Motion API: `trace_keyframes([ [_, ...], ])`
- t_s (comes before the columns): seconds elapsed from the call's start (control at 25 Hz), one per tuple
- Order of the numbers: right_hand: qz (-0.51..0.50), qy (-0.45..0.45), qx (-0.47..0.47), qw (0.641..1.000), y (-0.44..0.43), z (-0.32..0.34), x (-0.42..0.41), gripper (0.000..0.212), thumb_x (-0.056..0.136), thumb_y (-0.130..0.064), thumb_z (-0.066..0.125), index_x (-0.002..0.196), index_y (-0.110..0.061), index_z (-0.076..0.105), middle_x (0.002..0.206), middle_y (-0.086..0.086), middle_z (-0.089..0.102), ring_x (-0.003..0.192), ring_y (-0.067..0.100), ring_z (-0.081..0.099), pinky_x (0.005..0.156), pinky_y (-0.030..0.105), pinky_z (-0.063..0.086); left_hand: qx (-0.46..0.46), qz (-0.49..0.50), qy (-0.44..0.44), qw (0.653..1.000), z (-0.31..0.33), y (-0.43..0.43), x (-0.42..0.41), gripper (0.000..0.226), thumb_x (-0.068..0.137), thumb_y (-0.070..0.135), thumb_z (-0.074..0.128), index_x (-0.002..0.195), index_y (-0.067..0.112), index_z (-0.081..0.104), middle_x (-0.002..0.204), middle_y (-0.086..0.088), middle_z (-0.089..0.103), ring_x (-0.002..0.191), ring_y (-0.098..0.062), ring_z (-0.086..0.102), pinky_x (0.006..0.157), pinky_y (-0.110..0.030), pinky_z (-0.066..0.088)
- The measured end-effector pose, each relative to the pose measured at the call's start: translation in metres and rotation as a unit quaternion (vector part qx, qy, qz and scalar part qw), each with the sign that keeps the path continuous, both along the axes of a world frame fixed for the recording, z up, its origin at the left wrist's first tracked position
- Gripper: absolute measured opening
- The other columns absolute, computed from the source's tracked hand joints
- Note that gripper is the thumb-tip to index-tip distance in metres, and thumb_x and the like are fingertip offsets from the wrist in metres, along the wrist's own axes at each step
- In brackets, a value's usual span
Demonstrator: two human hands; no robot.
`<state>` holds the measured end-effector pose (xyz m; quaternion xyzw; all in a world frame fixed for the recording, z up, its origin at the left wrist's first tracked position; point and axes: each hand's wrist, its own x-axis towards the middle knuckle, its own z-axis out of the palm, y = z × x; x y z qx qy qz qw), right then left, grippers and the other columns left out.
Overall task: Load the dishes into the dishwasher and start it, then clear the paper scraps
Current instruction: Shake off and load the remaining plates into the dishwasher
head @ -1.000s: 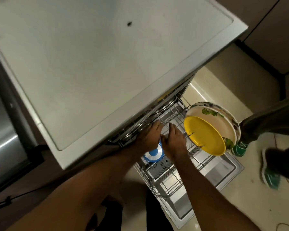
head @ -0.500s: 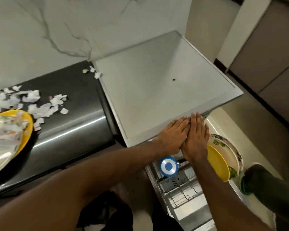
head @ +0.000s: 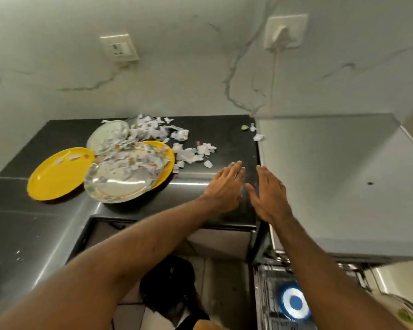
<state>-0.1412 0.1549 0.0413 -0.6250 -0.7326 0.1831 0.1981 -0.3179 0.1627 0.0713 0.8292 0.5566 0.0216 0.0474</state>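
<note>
My left hand (head: 224,186) and my right hand (head: 268,195) hover flat and empty over the right end of the black counter (head: 219,129), fingers spread. To their left lie a yellow plate (head: 57,173), a clear floral plate (head: 122,179) resting on a second yellow plate (head: 166,163), and a round steel plate (head: 107,135) behind. Torn paper scraps (head: 188,152) cover those plates and the counter beside them. At the bottom right the dishwasher rack (head: 265,306) is pulled out with a blue and white dish (head: 295,302) in it, and a floral plate rim (head: 408,313) shows at the corner.
The dishwasher's white top (head: 343,175) fills the right side, next to the counter. On the marble wall sit a socket (head: 119,47) and a plugged-in socket (head: 285,32) with a cable running down. A dark shape (head: 169,289) is on the floor below the counter.
My view has swung up from the dishwasher rack to the counter. Both hands have left the rack, risen past the dishwasher's top edge and moved left over the counter, empty.
</note>
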Motion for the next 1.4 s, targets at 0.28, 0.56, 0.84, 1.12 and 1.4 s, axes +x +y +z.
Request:
trace_keyframes([
  [0.28, 0.136, -0.024, -0.07, 0.988, 0.049, 0.008, -0.159, 0.072, 0.101, -0.052, 0.055, 0.161, -0.023, 0.03, 0.165, 0.005, 0.037, 0.151, 0.027, 0.035, 0.124, 0.048, 0.03, -0.064, 0.214, -0.002, 0.975, 0.005, 0.008, -0.198, 0.09, 0.095, 0.039, 0.065, 0.164, 0.012, 0.013, 0.172, -0.011, 0.004, 0.158, -0.03, 0.009, 0.128, -0.047, 0.014],
  [0.56, 0.18, -0.021, -0.151, 0.972, 0.065, 0.02, -0.278, 0.038, 0.103, -0.047, 0.057, 0.133, -0.024, 0.056, 0.128, 0.003, 0.064, 0.114, 0.022, 0.062, 0.096, 0.043, 0.055, -0.093, 0.384, 0.02, 0.918, -0.018, -0.007, -0.367, 0.086, 0.095, 0.043, 0.06, 0.161, 0.007, 0.016, 0.17, -0.018, 0.004, 0.157, -0.034, 0.007, 0.127, -0.044, 0.013],
  [0.84, 0.199, -0.045, -0.153, 0.967, 0.068, 0.015, -0.325, 0.036, 0.104, -0.041, 0.056, 0.135, -0.022, 0.055, 0.135, 0.004, 0.058, 0.12, 0.025, 0.057, 0.096, 0.038, 0.049, -0.144, 0.574, -0.213, 0.778, -0.033, -0.016, -0.457, 0.06, 0.089, 0.02, 0.064, 0.139, -0.005, 0.043, 0.141, -0.021, 0.052, 0.127, -0.043, 0.053, 0.097, -0.046, 0.049],
  [1.12, 0.229, -0.056, -0.12, 0.964, 0.076, -0.002, -0.317, 0.036, 0.103, -0.04, 0.055, 0.136, -0.028, 0.063, 0.133, -0.003, 0.057, 0.123, 0.02, 0.054, 0.104, 0.041, 0.05, -0.164, 0.6, -0.462, 0.632, -0.021, -0.026, -0.45, 0.012, 0.085, 0.008, 0.072, 0.095, 0.002, 0.07, 0.101, -0.014, 0.077, 0.094, -0.026, 0.074, 0.07, -0.038, 0.064],
  [1.4, 0.315, 0.076, -0.079, 0.943, 0.079, 0.005, -0.304, 0.022, 0.101, -0.043, 0.057, 0.12, -0.04, 0.069, 0.127, -0.027, 0.061, 0.122, -0.003, 0.049, 0.105, 0.039, 0.05, -0.156, 0.575, -0.554, 0.581, -0.016, -0.042, -0.438, 0.022, 0.089, 0.013, 0.068, 0.111, 0.018, 0.071, 0.106, -0.006, 0.077, 0.099, -0.025, 0.074, 0.078, -0.046, 0.065],
])
